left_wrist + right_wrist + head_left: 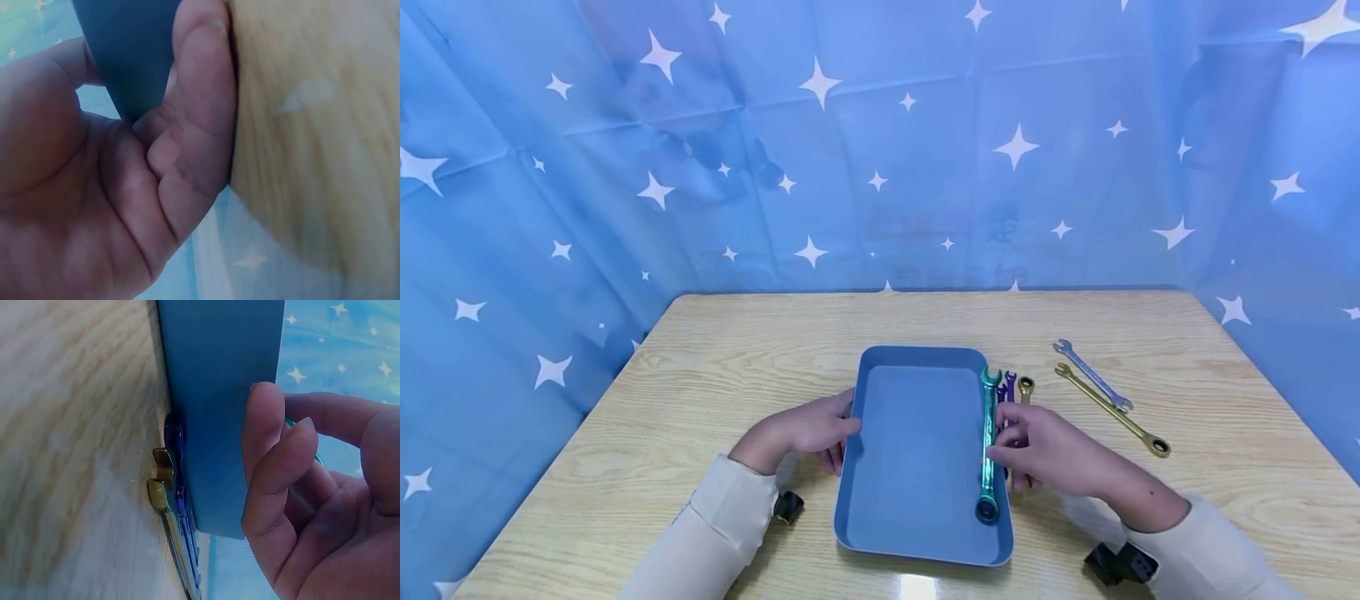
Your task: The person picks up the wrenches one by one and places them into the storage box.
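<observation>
A blue rectangular tray (917,450) lies on the table, its long sides running away from me. My left hand (812,425) holds its left rim, thumb over the edge and fingers against the outer wall (128,56). A shiny green combination wrench (988,442) is pinched in my right hand (1052,450), lengthwise along the tray's right side, open end away from me. Whether it touches the tray I cannot tell. In the right wrist view only a green sliver (320,459) shows behind the fingers.
Purple wrenches (181,503) and gold ones (164,497) lie against the tray's right outer wall, partly hidden under my right hand. Farther right lie a silver-blue wrench (1090,372) and a gold ratcheting wrench (1112,408). A star-patterned blue curtain (880,150) hangs behind the table.
</observation>
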The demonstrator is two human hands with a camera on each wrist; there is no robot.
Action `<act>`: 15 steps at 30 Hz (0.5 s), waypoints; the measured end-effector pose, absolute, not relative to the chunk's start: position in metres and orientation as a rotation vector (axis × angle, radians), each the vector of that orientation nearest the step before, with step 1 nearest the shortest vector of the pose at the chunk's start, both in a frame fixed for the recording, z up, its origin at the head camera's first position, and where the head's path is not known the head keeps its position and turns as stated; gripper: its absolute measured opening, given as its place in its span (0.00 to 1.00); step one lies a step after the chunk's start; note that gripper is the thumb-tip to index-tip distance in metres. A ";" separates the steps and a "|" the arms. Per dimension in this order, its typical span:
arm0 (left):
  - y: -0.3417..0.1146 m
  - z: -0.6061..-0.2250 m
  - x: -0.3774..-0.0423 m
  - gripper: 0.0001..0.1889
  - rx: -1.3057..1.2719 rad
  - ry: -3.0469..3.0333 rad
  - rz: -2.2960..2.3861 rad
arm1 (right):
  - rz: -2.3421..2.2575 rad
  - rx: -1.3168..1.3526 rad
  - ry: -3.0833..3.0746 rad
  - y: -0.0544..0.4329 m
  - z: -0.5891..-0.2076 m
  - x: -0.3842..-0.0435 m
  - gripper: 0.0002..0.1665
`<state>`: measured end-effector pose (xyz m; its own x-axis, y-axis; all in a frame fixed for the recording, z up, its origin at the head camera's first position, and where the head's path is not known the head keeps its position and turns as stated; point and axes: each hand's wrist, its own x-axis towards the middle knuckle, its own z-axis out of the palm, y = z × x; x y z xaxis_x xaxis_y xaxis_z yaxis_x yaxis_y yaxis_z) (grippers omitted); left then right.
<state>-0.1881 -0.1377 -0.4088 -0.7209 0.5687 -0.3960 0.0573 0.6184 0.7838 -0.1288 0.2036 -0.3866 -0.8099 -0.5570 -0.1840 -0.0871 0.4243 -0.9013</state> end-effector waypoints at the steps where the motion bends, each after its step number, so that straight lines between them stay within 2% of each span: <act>1: -0.138 -0.409 -0.188 0.31 0.489 2.202 1.036 | -1.364 -0.543 2.228 0.203 -0.387 -0.129 0.14; 15: -0.138 -0.411 -0.189 0.34 0.495 2.215 1.010 | -1.230 -0.589 2.345 0.193 -0.387 -0.139 0.13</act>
<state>-0.1889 -0.1378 -0.4109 -0.7204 0.5668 -0.3997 0.0702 0.6329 0.7710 -0.1392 0.1927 -0.3873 -0.8196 -0.5466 -0.1714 -0.1698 0.5175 -0.8387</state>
